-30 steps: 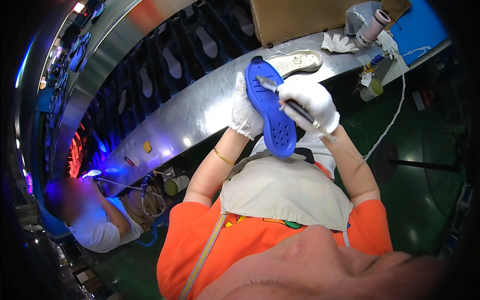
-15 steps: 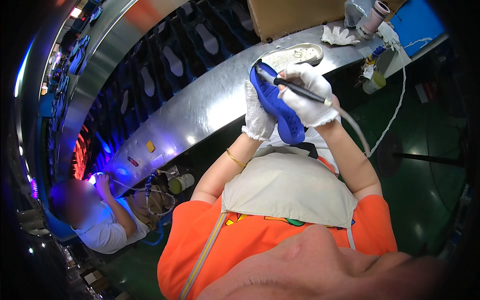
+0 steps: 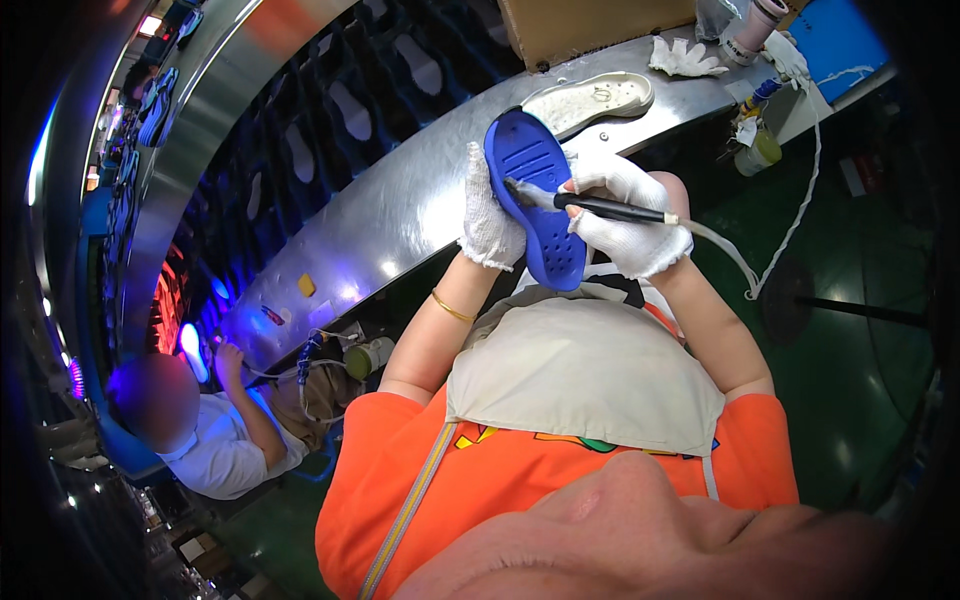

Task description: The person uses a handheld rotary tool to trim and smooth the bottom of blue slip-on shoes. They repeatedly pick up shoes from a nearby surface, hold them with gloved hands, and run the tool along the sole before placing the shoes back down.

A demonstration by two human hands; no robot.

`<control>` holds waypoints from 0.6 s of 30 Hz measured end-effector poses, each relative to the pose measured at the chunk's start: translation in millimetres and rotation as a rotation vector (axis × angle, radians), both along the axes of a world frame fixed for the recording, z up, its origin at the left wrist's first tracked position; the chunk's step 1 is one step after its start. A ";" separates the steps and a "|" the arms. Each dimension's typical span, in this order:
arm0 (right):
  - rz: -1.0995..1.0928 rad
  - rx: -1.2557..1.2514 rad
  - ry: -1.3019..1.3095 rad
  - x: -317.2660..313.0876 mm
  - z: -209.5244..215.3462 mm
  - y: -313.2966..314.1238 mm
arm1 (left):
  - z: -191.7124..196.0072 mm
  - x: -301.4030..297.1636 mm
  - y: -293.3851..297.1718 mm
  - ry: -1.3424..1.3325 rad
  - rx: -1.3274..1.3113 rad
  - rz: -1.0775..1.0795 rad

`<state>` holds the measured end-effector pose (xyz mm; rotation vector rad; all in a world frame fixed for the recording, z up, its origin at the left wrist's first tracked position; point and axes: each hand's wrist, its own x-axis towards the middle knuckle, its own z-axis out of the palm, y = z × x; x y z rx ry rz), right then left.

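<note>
A blue shoe sole with grooves and small holes stands up in front of my body, its inner face toward me. My left hand, in a white knitted glove, grips it along the left edge. In my right hand, gloved with the fingertips bare, is a brush with a black handle and a pale tube running from its end. Its bristles touch the sole near the middle. A white shoe sole lies on the metal bench just beyond.
The curved metal bench borders a dark conveyor carrying several soles. A cardboard box, loose white glove, pink bottle and hanging green-lidded jar are at the far right. A co-worker sits at left.
The brush has moved from the sole's top end down to its middle. The blue sole has shifted left and shows more of its face. The co-worker's hand has moved right, away from a lit sole.
</note>
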<state>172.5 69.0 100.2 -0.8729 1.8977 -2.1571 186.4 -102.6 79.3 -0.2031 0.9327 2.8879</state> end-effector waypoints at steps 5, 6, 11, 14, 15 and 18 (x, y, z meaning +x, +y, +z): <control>0.003 0.057 0.209 15.6 -9.2 -1.0 | 1.9 0.3 -5.1 -0.057 -0.032 -0.058; 0.021 0.028 0.129 17.4 -11.4 1.0 | 1.3 3.2 -6.5 0.019 0.041 -0.173; 0.076 -0.167 -0.337 17.1 -33.7 26.3 | -2.1 36.2 8.0 0.019 -0.163 -0.303; 0.052 -0.102 -0.257 21.3 -36.0 23.8 | -11.4 35.9 12.1 -0.006 -0.100 -0.312; 0.029 -0.033 -0.132 24.3 -24.1 20.4 | -12.5 27.6 7.1 0.072 0.075 -0.382; 0.108 -0.096 -0.163 14.3 -20.7 15.2 | -7.5 13.6 3.7 0.118 0.220 -0.282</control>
